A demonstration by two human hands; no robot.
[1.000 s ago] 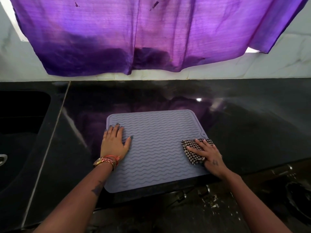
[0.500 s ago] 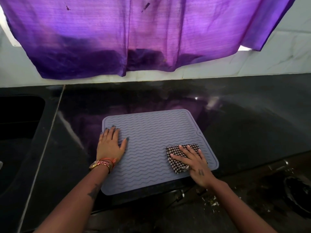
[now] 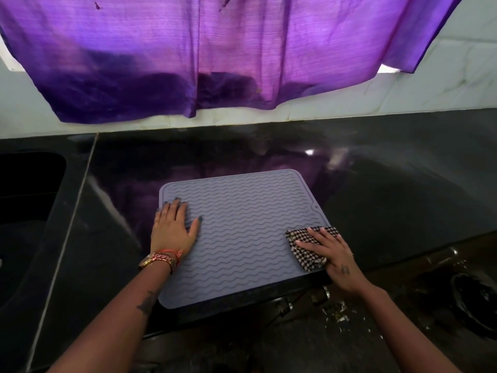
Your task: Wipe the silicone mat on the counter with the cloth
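A grey silicone mat (image 3: 242, 227) with wavy ridges lies on the black counter (image 3: 390, 189), its near edge at the counter's front. My left hand (image 3: 173, 228) rests flat on the mat's left side, fingers spread, holding nothing. My right hand (image 3: 332, 254) presses a black-and-white checked cloth (image 3: 302, 242) flat onto the mat's right edge, with part of the cloth hidden under my fingers and palm.
A black sink (image 3: 27, 189) is set into the counter at the left. A purple curtain (image 3: 215, 55) hangs over the white wall behind. Below the counter's front edge at the right lie a dark floor, scattered debris (image 3: 338, 313) and a round dark object (image 3: 476, 300).
My right hand slid the cloth left across the mat, then back right to the mat's right edge. My left hand stayed flat on the mat's left side.
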